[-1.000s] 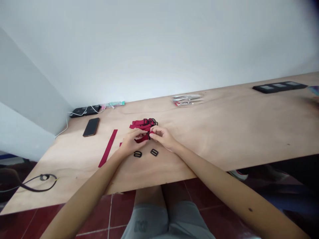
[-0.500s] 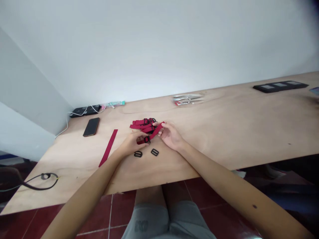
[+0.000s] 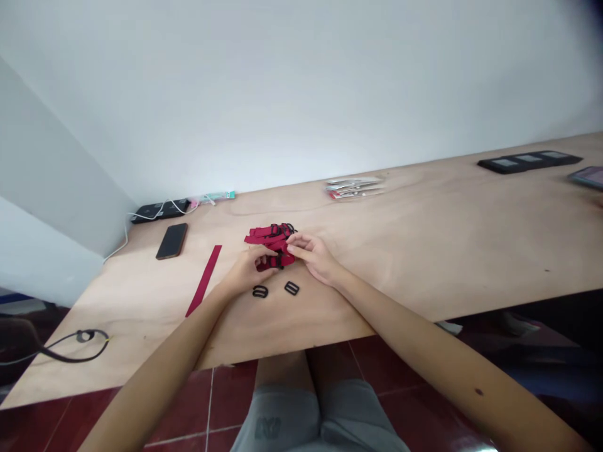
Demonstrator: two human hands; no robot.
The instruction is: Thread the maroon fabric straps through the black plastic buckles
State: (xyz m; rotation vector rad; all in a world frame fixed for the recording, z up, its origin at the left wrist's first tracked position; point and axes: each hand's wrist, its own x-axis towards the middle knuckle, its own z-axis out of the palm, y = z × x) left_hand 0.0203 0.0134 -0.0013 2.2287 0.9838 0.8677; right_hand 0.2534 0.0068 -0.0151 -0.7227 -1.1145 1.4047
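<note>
Okay so the whole scene here centers on a bundle of red webbing straps with black buckles on them, sitting right between the person's hands over a plywood desk. The left hand is curled around the near end of the bundle, fingers pinching the strap, and the right hand comes in from the other side with its fingertips closed on the bundle too. Exactly how the fingers sit in the webbing is kinda hidden. Just in front of the bundle lie two black plastic slider buckles, side by side and not touching. To its left there's a loose red strap, then a smartphone further out. Behind it, some shiny packets sit well apart, and a black tray is way off to the right.
</note>
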